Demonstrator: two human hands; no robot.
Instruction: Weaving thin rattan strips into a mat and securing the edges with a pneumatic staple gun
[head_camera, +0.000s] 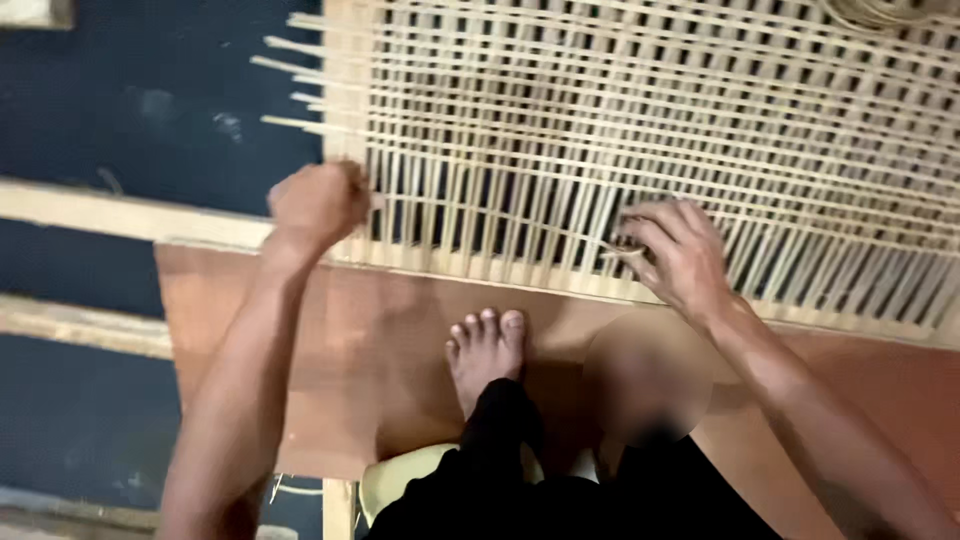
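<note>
Frame edge: the wooden frame (470, 265) lies flat on a brown board (370, 340), its near rail running left to right just beyond a bare foot (487, 350); dark floor (120, 110) lies open to the left.
Count: two hands, one foot in view, about five cane ends (290, 70) poking past the frame's left side — the woven strands are too many to count.
Cane strip: a thin cane strip (490, 215) runs left to right across the upright strands, long axis parallel to the near rail.
Left hand: left hand (318, 205) fisted at the frame's left corner, apparently closed on the strip's end.
Right hand: right hand (675, 250) fingers curled, pinching the strip's other end.
</note>
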